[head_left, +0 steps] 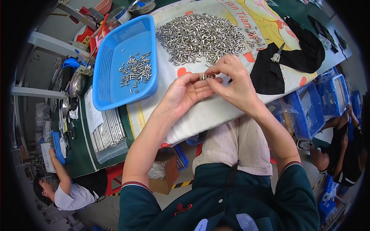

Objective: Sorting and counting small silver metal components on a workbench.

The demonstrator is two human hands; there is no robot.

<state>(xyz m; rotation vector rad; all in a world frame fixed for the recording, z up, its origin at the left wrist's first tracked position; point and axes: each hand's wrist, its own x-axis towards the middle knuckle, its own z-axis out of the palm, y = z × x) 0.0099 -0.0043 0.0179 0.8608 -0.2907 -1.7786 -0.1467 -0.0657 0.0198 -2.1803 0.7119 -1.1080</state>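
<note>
My left hand (pixel 189 92) is turned palm up above the cloth's near part, fingers curled. Between its thumb and fingertips are a few small shiny metal pins (pixel 204 76). My right hand (pixel 235 82) meets it there, thumb and fingers closed in a pinch at the same pins; its fingertips partly cover them. Just beyond both hands spreads a large heap of like silvery pins (pixel 202 36) on the printed cloth (pixel 169 125). To the left stands a blue perforated plastic basket (pixel 101 73) with a smaller scatter of pins (pixel 137 69) inside.
Black fabric (pixel 268 75) with a small knotted tool on it lies right of the heap. Long metal rods (pixel 108 133) rest left, below the basket. Blue crates (pixel 306 109) stand at the right. One person (pixel 73 192) works at the far left; another (pixel 341 150) is at the right.
</note>
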